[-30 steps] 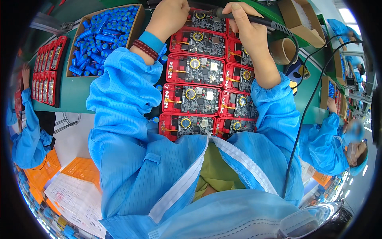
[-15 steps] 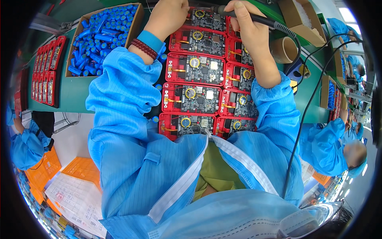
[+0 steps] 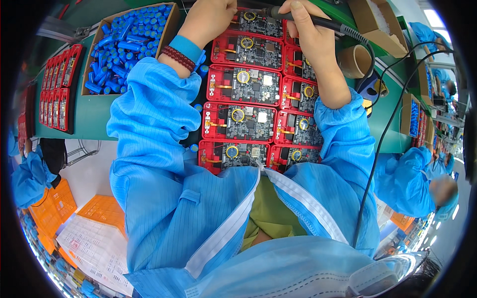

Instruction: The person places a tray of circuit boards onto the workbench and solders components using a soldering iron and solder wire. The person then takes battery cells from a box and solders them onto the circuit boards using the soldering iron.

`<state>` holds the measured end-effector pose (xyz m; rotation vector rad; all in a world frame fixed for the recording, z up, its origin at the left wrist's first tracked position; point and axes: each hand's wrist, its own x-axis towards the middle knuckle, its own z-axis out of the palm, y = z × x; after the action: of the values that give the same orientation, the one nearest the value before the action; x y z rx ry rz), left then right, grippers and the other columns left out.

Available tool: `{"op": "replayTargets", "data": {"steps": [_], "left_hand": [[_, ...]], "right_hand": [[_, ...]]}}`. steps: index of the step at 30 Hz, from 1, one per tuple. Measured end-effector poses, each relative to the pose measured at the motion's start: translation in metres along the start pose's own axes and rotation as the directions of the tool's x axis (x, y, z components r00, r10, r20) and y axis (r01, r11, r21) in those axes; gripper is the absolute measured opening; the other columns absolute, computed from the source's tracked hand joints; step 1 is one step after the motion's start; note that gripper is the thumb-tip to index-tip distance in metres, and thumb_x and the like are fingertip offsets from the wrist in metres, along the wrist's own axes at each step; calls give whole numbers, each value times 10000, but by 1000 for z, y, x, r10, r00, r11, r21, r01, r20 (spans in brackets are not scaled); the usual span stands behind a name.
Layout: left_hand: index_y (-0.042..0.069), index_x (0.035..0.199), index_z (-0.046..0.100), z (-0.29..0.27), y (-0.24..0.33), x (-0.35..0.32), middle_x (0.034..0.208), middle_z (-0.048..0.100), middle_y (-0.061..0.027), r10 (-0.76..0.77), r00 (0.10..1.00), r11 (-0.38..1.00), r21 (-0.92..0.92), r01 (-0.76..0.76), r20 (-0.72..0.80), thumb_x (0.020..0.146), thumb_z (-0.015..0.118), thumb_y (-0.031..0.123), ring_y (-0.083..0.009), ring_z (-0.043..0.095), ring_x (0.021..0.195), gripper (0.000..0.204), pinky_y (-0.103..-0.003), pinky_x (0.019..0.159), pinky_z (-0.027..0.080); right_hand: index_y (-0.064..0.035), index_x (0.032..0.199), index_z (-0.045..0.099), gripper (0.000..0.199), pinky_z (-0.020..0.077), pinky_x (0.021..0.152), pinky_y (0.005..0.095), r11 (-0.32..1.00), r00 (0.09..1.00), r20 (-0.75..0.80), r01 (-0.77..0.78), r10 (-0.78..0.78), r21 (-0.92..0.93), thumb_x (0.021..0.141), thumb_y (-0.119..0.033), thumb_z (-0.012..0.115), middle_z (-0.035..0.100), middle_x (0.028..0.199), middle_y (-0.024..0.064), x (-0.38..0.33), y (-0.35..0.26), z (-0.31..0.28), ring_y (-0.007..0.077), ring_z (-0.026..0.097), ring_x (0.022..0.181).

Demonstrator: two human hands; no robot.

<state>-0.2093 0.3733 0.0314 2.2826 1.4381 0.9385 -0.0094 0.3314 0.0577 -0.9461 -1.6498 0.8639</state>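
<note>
My right hand point(image 3: 309, 31) is closed round the black handle of a soldering iron point(image 3: 328, 23), whose front end points left over the farthest circuit board point(image 3: 258, 24). My left hand point(image 3: 208, 21) is at the top edge of the picture, beside that same board. Its fingers are pressed together, partly cut off by the edge, and what they hold is too small to make out. Below both hands, two columns of red plastic housings point(image 3: 212, 82) run toward my body. Each carries a dark circuit board point(image 3: 256, 85) with a round yellow-rimmed coin cell point(image 3: 243, 77).
A cardboard box point(image 3: 171, 35) of blue cylindrical cells stands left, beyond it a black tray point(image 3: 70, 119) of red housings. To the right are a cardboard tube point(image 3: 355, 62), another box point(image 3: 377, 27) and the iron's black cable point(image 3: 380, 144). Co-workers in blue sit at both sides.
My hands and the soldering iron stay almost in place, with only a tiny shift of the left wrist. The co-workers at both sides have moved slightly.
</note>
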Motion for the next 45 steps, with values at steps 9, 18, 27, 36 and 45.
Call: {"op": "replayTargets", "data": {"steps": [9,18,27,36,45], "left_hand": [[10,751,606,1,0,-1,764,548,-190,21,999,1000,2,-21,-32,780,556,57,-367,538,771,74,-437,684,432],[7,756,606,1,0,0,756,542,-190,5,1000,1000,13,-5,-3,773,550,51,-365,534,765,74,-430,678,428],[4,771,608,4,-5,2,769,543,-197,16,1000,998,52,-17,24,788,540,66,-367,531,765,94,-433,691,424],[9,759,599,6,-10,2,770,549,-192,37,999,997,66,-40,37,795,550,88,-366,530,774,99,-438,701,426],[13,779,583,-4,7,-6,774,536,-195,78,997,991,108,-78,5,807,511,55,-375,519,776,88,-447,712,427]], "right_hand": [[-19,836,589,263,311,468,214,1000,1000,-8,5,-5,-11,957,-224,478,461,572,-11,-1,-1,-1,47,390,503],[-20,838,587,263,318,473,218,1000,1000,15,4,-4,-6,959,-224,474,460,577,-14,-1,1,0,50,393,506],[-18,854,592,266,319,484,214,988,994,-66,-91,83,-124,957,-235,479,477,603,-3,-3,-2,-1,53,399,516],[16,930,605,348,309,505,206,971,972,-87,205,-216,-126,960,-296,455,480,599,12,-23,-26,-23,69,434,566],[54,934,593,383,359,511,235,961,937,-214,266,-278,-83,954,-301,450,551,669,75,-75,-71,-56,109,484,560]]}}
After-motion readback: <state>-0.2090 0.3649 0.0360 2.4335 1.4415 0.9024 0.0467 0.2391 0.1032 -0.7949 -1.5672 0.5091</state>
